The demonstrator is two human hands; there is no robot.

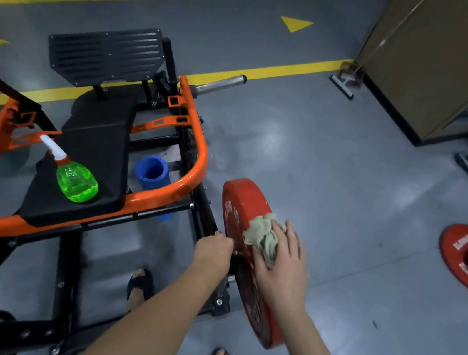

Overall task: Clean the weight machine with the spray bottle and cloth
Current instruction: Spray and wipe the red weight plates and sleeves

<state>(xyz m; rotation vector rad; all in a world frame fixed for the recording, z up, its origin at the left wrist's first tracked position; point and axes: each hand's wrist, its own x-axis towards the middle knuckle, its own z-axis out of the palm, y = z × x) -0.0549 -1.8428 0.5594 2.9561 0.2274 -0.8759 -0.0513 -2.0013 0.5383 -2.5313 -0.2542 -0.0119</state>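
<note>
With the right hand (283, 266) flat, pressing the cloth (261, 237) on the red plate (238, 199), we should wipe in overlapping strokes; the left hand (213, 249) grips the frame (204, 208), steadying it.

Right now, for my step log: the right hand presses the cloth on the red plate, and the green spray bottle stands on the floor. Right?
No: the head view shows the green spray bottle standing on the machine's black seat pad instead. The right hand does press the cloth on the red plate.
</note>
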